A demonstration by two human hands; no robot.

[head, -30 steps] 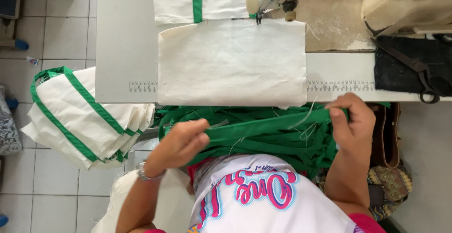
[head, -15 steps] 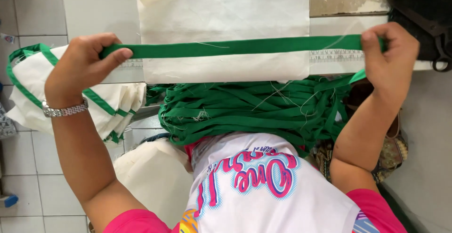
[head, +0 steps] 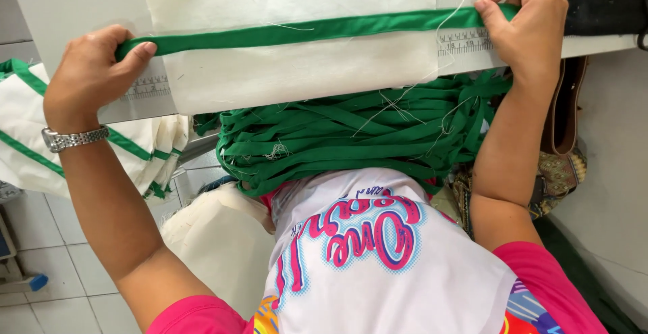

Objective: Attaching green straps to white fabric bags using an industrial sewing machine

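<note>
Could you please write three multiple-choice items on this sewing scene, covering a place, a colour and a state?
1. Where does the heap of strips lie?
A. on the floor tiles
B. on the person's lap, below the table edge
C. on top of the cream fabric

2. What colour is the strip held between the hands?
A. green
B. red
C. black

3. How is that strip held?
A. crumpled in one fist
B. hanging loose
C. stretched flat across the cream fabric

Answers: 1 B, the heap sits between table and shirt. 2 A, it is plainly green. 3 C, the left hand and right hand pinch its two ends.
</note>
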